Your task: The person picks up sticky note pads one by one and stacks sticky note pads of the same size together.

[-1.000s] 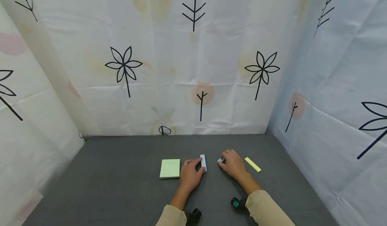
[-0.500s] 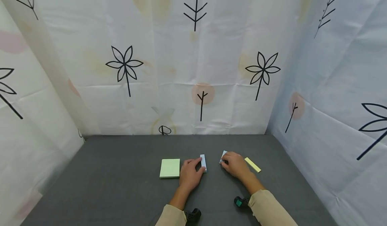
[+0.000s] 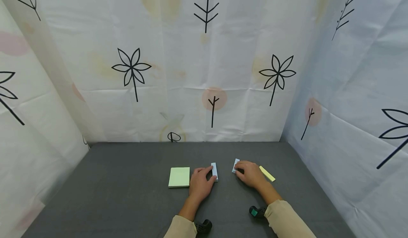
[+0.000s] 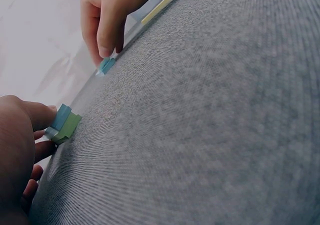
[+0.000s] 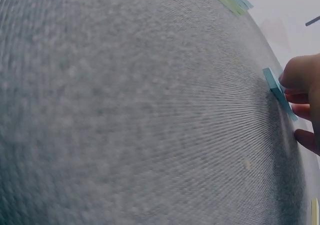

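My left hand (image 3: 200, 185) holds a narrow blue sticky-note pad (image 3: 214, 171) between thumb and fingers, near the middle of the grey table. In the left wrist view, a green strip (image 4: 69, 127) lies right against that blue pad, under the thumb side. My right hand (image 3: 251, 173), a short way to the right, pinches a second narrow blue sticky-note pad (image 3: 236, 163) by its near part. This pad slants on the table, its far end showing beyond the fingertips. In the right wrist view the fingers curl behind the slanted pad (image 5: 278, 92), partly hidden by it.
A square pale green sticky-note pad (image 3: 179, 177) lies just left of my left hand. A narrow yellow pad (image 3: 267, 173) lies slanted on the right of my right hand. Printed white cloth (image 3: 178, 107) hangs behind the grey table (image 3: 134, 195) and along both sides.
My right hand has moved a little to the right and turned its blue pad, which now shows more of its far length. The left hand has stayed in place on its pad.
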Motion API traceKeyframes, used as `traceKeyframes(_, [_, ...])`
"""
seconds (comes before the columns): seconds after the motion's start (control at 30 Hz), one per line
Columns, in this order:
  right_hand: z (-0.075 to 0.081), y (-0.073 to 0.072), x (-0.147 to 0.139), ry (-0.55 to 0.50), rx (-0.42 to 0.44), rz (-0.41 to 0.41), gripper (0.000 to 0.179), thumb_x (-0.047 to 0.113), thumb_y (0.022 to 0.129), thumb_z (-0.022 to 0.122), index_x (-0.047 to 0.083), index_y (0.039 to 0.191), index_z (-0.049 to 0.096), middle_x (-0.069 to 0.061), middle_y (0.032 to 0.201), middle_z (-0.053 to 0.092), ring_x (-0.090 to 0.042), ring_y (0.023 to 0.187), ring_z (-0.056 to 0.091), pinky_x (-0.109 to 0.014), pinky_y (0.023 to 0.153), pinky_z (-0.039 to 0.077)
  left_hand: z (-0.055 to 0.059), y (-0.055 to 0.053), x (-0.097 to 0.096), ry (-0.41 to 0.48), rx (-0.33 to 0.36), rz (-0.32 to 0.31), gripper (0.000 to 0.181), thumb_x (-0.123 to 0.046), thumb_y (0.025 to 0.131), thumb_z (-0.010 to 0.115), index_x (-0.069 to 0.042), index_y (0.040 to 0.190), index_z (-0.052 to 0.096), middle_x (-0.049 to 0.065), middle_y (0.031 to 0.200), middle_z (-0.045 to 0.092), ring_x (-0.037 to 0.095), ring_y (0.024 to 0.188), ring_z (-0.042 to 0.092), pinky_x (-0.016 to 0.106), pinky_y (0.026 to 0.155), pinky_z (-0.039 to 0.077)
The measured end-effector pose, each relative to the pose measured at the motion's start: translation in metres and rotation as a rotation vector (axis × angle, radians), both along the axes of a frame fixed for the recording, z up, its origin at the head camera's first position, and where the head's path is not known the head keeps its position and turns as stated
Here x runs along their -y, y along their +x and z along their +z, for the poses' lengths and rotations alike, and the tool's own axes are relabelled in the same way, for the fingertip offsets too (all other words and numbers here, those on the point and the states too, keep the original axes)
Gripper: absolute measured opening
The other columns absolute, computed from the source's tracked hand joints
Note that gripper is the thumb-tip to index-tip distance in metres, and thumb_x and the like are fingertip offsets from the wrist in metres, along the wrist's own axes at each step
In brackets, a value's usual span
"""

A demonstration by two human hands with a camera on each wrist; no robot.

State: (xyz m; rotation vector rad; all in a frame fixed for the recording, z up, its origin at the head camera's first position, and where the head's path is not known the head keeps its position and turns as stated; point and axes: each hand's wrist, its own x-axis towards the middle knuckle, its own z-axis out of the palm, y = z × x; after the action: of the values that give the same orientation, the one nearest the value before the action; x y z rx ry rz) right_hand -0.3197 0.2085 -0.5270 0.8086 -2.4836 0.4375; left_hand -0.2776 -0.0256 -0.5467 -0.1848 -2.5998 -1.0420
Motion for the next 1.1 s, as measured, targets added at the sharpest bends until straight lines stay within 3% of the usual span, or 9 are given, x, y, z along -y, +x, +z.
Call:
traceKeyframes(0.27, [-0.002,-0.001,0.002,-0.144,0.015,-0.051,0.021,0.011,0.078,0.079,0.004,0.097,0.074,-0.009,0.099,0.07,-0.03,0.098,0.062,-0.048,0.085,0.048,0.0,0.002,0.0,0.004,0.001,0.005,0.04,-0.031,0.088,0.071,-0.018,0.125,0.068,0.007,0.114,0.065,0.026,0.113,0.054,0.049,0.091,0.044])
traceKeyframes(0.43, [-0.003,-0.004,0.006,-0.222,0.159,-0.182,0.033,0.015,0.081,0.078,-0.001,0.11,0.07,-0.016,0.11,0.067,-0.035,0.108,0.057,-0.05,0.093,0.043,-0.002,0.002,0.0,-0.005,0.011,0.01,0.04,-0.031,0.088,0.071,-0.018,0.125,0.068,0.008,0.115,0.065,0.027,0.113,0.054,0.049,0.091,0.044])
traceKeyframes(0.73, [-0.007,-0.011,0.009,-0.261,0.295,-0.293,0.041,0.017,0.085,0.073,-0.006,0.118,0.064,-0.024,0.123,0.059,-0.044,0.116,0.049,-0.058,0.096,0.037,-0.002,0.002,0.0,-0.004,-0.018,0.003,0.039,-0.03,0.088,0.072,-0.017,0.124,0.069,0.007,0.114,0.066,0.027,0.112,0.055,0.049,0.09,0.045])
traceKeyframes(1.1, [-0.001,-0.011,0.013,-0.288,0.347,-0.334,0.045,0.019,0.082,0.077,-0.006,0.117,0.064,-0.025,0.126,0.057,-0.044,0.119,0.047,-0.059,0.095,0.037,0.0,0.002,0.0,0.004,-0.011,0.001,0.039,-0.029,0.088,0.072,-0.017,0.124,0.068,0.008,0.114,0.065,0.027,0.112,0.054,0.049,0.09,0.044])
